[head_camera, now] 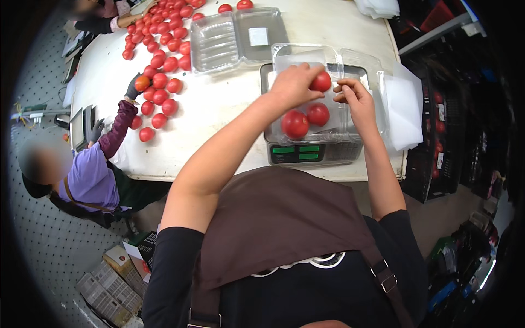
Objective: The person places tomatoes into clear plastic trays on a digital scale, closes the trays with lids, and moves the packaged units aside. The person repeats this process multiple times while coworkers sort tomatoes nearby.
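A clear plastic clamshell box (343, 119) lies unfolded on a digital scale (297, 153) at the table's near edge. Two red tomatoes, one large (295, 124) and one smaller (318, 114), rest in its near part on a pale sheet. My left hand (298, 84) has its fingers around a third tomato (321, 81) in the far part of the box. Just right of that tomato, my right hand (354, 92) hovers over the box's hinge side with bent fingers; whether it pinches anything is unclear.
Many loose tomatoes (160, 96) spread over the white table (213, 151) at left. A gloved co-worker (92, 176) holds one; another person's arm (127, 19) reaches in at the top left. Behind the scale lies an empty clamshell (215, 43). White sheets (404, 106) lie right, beside black crates (447, 135).
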Demonstrator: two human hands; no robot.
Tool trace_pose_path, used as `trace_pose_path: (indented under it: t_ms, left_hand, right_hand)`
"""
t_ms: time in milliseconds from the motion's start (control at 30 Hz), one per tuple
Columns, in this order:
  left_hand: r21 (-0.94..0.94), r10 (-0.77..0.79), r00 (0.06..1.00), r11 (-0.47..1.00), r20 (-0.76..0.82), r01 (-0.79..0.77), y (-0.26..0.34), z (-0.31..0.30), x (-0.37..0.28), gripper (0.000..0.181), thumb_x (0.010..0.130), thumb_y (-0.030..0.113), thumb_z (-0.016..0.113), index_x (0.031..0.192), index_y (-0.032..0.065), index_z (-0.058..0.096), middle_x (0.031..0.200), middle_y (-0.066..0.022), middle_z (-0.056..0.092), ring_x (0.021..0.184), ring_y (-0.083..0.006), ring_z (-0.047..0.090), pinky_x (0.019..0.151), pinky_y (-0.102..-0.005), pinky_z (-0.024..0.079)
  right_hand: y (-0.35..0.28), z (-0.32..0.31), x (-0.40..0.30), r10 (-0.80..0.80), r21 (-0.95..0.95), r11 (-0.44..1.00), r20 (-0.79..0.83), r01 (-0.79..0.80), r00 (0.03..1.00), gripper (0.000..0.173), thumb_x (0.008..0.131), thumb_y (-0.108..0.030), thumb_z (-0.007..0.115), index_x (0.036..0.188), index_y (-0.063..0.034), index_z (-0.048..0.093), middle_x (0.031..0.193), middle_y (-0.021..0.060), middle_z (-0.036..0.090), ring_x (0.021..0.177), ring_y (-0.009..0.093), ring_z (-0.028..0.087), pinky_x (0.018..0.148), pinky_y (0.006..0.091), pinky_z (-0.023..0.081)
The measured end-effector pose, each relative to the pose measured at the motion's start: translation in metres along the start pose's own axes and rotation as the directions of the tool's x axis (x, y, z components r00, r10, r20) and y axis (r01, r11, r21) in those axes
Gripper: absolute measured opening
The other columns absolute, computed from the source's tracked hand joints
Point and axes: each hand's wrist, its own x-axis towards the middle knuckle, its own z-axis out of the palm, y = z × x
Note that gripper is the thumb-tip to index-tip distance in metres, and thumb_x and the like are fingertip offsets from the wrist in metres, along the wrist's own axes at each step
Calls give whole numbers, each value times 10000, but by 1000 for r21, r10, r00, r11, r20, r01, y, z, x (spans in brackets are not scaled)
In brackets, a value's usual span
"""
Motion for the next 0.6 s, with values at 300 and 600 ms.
trace_pose_path:
  t_ms: [300, 600]
  left_hand:
    - [-608, -346, 856, 793, -385, 48, -43, 0, -88, 174, 960, 139, 579, 1060, 12, 642, 1015, -128, 622, 902, -228, 623, 775, -326, 518]
    - [-531, -549, 792, 769, -265, 356, -126, 40, -258, 153, 958, 100, 567, 1039, -13, 630, 924, -74, 653, 800, -143, 622, 735, -274, 504]
  right_hand:
    - [-16, 27, -44, -204, -522, 808, 183, 271, 962, 257, 889, -117, 632, 1137, -55, 616, 958, 115, 656, 789, 225, 657, 702, 345, 528]
    - [-25, 90, -11, 351, -792, 312, 609, 524, 711, 620, 733, -167, 705, 1305, -130, 468, 1079, 233, 567, 893, 398, 637, 761, 464, 526]
